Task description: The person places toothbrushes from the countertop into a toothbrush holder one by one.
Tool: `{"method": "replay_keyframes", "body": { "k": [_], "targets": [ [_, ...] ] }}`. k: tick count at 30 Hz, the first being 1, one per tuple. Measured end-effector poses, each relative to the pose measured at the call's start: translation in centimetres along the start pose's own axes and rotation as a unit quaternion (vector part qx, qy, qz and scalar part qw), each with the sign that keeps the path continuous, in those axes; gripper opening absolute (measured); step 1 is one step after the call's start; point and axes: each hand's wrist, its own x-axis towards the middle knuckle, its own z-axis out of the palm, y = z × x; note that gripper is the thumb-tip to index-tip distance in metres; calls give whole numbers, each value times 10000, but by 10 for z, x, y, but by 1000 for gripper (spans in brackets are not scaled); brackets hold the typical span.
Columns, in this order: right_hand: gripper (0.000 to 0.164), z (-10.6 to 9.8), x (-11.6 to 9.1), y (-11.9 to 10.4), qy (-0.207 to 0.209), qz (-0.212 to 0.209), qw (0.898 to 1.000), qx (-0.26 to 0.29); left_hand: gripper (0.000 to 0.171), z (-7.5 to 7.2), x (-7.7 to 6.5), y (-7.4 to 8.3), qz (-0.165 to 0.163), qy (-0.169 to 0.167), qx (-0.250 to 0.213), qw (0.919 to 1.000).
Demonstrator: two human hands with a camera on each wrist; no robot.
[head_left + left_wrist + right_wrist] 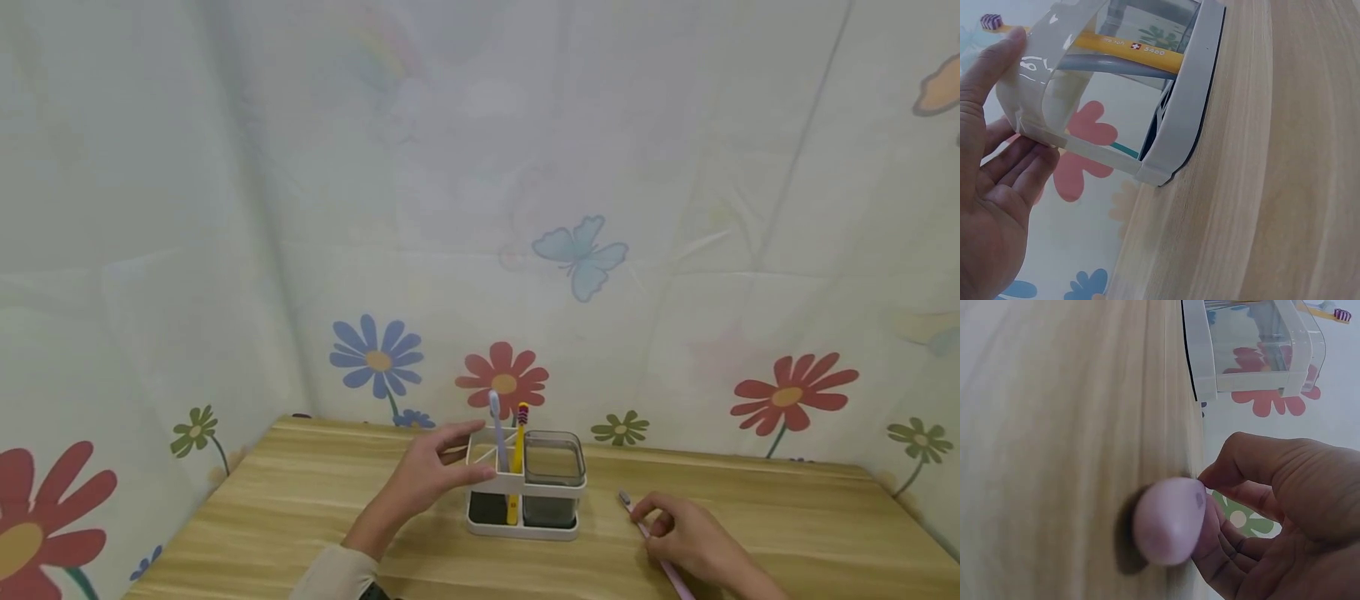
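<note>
A white toothbrush holder (508, 530) stands upright on the table, with a clear cup (555, 468) in its right side. A yellow toothbrush (519, 450) and a pale blue-grey toothbrush (498, 429) stand in its left compartments. My left hand (427, 473) grips the holder's upper left rim, thumb in front and fingers around the side; the left wrist view shows this hand (997, 169) at the rim up close. To the right, my right hand (693, 537) pinches a pink toothbrush (677, 581) between thumb and fingers, low over the table. Its rounded handle end (1169, 522) faces the right wrist camera.
The wood-patterned table (300, 483) runs back to a pale curtain (420, 208) printed with flowers and a butterfly. More curtain hangs along the left and right sides. A small dark object (302, 416) shows at the table's far left edge.
</note>
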Motion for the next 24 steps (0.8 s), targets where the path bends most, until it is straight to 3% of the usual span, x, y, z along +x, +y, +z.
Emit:
{"method": "replay_keyframes", "body": {
  "k": [4,17,24],
  "targets": [
    [31,1,0,0,-6,-119,9999,-71,71,0,-1,1,17,16,4,10000],
    [32,4,1,-4,183,258,9989,-338,70,2,0,1,34,18,-32,10000],
    [30,6,1,-4,260,369,9989,-153,69,1,-1,-1,28,67,-76,9999]
  ]
}}
